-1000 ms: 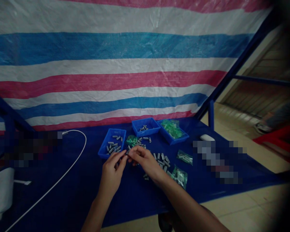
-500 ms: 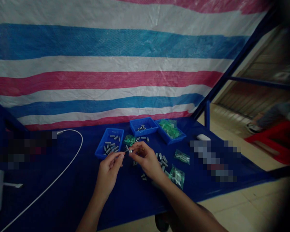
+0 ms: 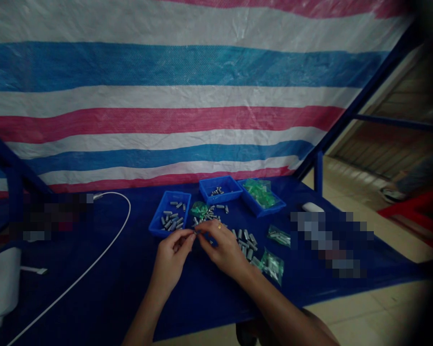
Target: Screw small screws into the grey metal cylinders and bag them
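Observation:
My left hand [image 3: 172, 257] and my right hand [image 3: 222, 247] meet over the table, thumbs and forefingers pinched. Between their fingertips sits a small metal part [image 3: 196, 232], mostly hidden by the fingers. The right hand wears a ring. Just beyond my fingertips are small screw-like metal pieces [image 3: 210, 217] and a green plastic bag [image 3: 199, 209]. Beside my right hand lie loose metal cylinders [image 3: 250, 244]. To the far left of my fingertips, a blue bin [image 3: 153, 225] holds more of these cylinders.
Behind stand a blue bin [image 3: 229, 198] with small metal pieces and another blue bin [image 3: 263, 211] full of green bags. Filled clear-green packets [image 3: 273, 265] lie at right, near a white rounded object [image 3: 312, 207]. A white cable [image 3: 110, 250] curves across the left side.
My hands have come together at the fingertips; the shiny rounded piece that showed at my right fingers is now mostly covered. The whole view has shifted slightly.

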A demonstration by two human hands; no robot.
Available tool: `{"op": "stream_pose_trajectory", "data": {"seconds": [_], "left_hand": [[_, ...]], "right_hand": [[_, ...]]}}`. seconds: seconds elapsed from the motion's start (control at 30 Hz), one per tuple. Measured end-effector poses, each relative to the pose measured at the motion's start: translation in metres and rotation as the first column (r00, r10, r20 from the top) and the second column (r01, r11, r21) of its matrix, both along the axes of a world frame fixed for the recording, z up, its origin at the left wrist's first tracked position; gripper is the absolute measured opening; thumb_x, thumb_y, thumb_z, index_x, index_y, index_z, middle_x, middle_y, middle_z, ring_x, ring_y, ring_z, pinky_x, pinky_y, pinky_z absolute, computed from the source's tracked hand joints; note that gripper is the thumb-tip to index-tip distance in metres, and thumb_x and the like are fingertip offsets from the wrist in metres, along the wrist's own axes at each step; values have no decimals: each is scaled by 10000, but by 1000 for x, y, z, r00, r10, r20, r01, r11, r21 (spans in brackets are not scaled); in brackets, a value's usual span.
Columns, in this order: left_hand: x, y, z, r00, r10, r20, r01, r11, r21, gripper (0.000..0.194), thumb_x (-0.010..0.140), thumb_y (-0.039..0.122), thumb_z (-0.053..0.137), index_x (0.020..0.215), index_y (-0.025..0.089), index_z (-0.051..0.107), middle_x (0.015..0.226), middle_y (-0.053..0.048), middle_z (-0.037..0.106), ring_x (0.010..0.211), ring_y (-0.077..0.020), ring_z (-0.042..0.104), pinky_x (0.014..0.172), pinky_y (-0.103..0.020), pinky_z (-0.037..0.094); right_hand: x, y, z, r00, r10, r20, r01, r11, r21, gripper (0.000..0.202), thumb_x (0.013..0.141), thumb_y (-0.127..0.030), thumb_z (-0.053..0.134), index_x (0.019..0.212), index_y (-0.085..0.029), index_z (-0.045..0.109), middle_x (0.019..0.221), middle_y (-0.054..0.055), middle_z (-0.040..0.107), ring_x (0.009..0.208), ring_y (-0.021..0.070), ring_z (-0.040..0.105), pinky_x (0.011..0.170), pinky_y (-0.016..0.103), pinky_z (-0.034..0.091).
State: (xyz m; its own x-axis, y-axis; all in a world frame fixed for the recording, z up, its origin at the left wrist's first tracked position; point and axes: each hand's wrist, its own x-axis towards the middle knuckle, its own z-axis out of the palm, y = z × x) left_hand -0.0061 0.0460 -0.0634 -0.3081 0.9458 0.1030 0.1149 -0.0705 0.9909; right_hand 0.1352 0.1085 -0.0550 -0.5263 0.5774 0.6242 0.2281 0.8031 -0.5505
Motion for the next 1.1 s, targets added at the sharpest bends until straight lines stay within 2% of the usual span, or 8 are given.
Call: {"op": "stream_pose_trajectory", "data": {"seconds": [0.13, 0.27, 0.43, 0.57, 0.67, 0.83, 0.97, 1.1], "left_hand": [[-1, 1, 1, 998, 59, 33, -60, 998, 26, 259, 770, 362, 618, 906, 149, 675, 643, -5, 631, 526, -113, 548, 484, -202, 430], [-1, 1, 1, 997, 69, 38, -70, 997, 26, 250, 767, 343, 621, 913, 150, 684, 634, -5, 637, 518, -112, 551, 468, -198, 427], [-1, 0, -1, 996, 82, 42, -83, 996, 25, 254, 749, 335, 636, 909, 150, 704, 651, -14, 657, 553, -127, 576, 486, -209, 442], [-2, 0, -1, 994, 84, 74, -86, 996, 31, 295, 745, 339, 646, 969, 150, 685, 782, -45, 694, 586, -129, 597, 491, -210, 450], [-2, -1, 1, 993, 85, 81, -89, 995, 47, 318, 778, 353, 616, 1021, 153, 660, 786, -45, 689, 567, -117, 588, 478, -202, 444], [-1, -2, 3, 998, 32, 60, -32, 999, 9, 291, 792, 374, 595, 952, 149, 685, 712, -34, 669, 558, -119, 583, 486, -204, 449], [1, -2, 4, 997, 25, 72, -25, 1000, -2, 270, 776, 363, 616, 925, 150, 691, 691, -24, 668, 564, -118, 581, 515, -208, 463], [2, -2, 3, 996, 35, 79, -37, 999, 29, 262, 752, 355, 640, 905, 150, 696, 715, -32, 677, 601, -133, 596, 525, -215, 467]], "right_hand": [[0, 0, 4, 999, -32, -41, 24, 980, -198, 158, 853, -185, 521, 992, -220, 588, 900, 37, 650, 796, 162, 613, 719, 296, 493], [-2, 0, 6, 996, 14, -90, -51, 905, -422, 134, 866, -268, 538, 968, -208, 600, 862, 19, 660, 778, 146, 622, 675, 261, 487], [-5, 0, 3, 984, 126, -124, -173, 824, -539, 153, 882, -303, 516, 959, -205, 605, 817, 6, 671, 748, 136, 630, 687, 255, 488], [-6, -1, 2, 988, 107, -110, -148, 856, -495, 107, 868, -279, 539, 901, -201, 603, 799, 0, 658, 737, 132, 618, 675, 247, 483], [-5, -2, 3, 994, 36, -107, -79, 900, -428, 80, 863, -267, 543, 855, -204, 592, 792, -3, 646, 719, 130, 606, 651, 241, 476], [0, 0, 3, 995, -75, -66, 59, 977, -206, 37, 862, -224, 542, 872, -213, 576, 797, 12, 635, 741, 153, 601, 674, 272, 470], [2, 1, 2, 997, -72, -26, 71, 996, -55, 49, 866, -186, 524, 876, -218, 560, 814, 31, 630, 794, 176, 593, 737, 315, 474], [1, -2, 3, 999, -40, 2, 40, 999, -4, 74, 867, -164, 512, 873, -218, 561, 823, 39, 632, 812, 178, 589, 740, 314, 482]]}}
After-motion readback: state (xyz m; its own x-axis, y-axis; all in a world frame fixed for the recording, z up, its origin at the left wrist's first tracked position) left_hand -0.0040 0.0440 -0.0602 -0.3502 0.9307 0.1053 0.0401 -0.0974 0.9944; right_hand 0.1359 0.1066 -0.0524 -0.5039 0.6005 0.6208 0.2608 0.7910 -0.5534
